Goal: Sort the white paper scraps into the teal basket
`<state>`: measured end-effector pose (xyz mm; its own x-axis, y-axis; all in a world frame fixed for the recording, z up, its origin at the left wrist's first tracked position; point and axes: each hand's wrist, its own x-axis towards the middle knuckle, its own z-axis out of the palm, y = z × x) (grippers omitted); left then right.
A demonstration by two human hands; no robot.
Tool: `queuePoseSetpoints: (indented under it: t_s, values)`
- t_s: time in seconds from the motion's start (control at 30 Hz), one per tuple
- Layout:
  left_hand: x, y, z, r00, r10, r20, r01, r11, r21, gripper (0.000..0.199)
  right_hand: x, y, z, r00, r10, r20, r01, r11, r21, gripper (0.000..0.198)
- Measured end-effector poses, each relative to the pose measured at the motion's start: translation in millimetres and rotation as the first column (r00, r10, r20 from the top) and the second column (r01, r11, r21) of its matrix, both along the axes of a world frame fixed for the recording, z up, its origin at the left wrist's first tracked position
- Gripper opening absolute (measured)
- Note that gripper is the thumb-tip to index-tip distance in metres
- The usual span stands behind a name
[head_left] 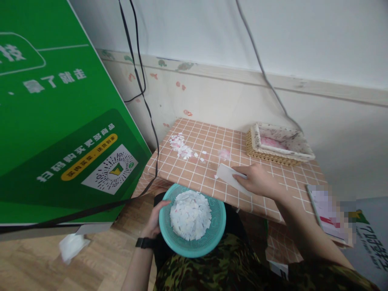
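My left hand (155,220) grips the left rim of a teal plastic colander (218,221), which sits at my lap just below the table's front edge. Many small white paper scraps (190,214) are heaped inside it. Over the tabletop, my right hand (256,179) is closed around a flat white card (228,177), its far edge near the table surface beside a tiny scrap. Farther left on the table lies a loose pile of paper scraps (181,146), with a few single pieces next to it.
A checked brown cloth covers the table (209,135). A lined wicker basket (273,155) stands at the back right, and a flat printed item (329,214) lies at the right edge. A green cabinet (60,133) rises on the left, with a dark strap (148,109) hanging beside it.
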<state>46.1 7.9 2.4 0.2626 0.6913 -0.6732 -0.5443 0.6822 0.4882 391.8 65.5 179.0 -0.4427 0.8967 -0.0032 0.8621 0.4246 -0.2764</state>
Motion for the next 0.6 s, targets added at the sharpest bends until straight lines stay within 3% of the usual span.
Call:
queuePoseSetpoints:
  t_s: [0.23, 0.4, 0.6]
  values:
    - [1.8, -0.9, 4.3, 1.000, 0.005, -0.023, -0.005, 1.000, -0.005, 0.024, 3.2, -3.4, -0.5, 0.998, 0.019, -0.058, -0.023, 0.998, -0.060, 0.025]
    - [1.8, -1.1, -0.1, 1.000, 0.009, -0.025, -0.009, 1.000, -0.008, 0.024, 4.0, -12.6, -8.7, 0.996, -0.055, -0.076, 0.055, 0.999, -0.003, 0.029]
    - [1.8, -0.7, -5.2, 0.999, 0.014, -0.047, -0.014, 1.000, -0.016, 0.025, 6.2, -29.9, -19.9, 0.994, 0.018, -0.105, -0.016, 0.999, 0.028, 0.033]
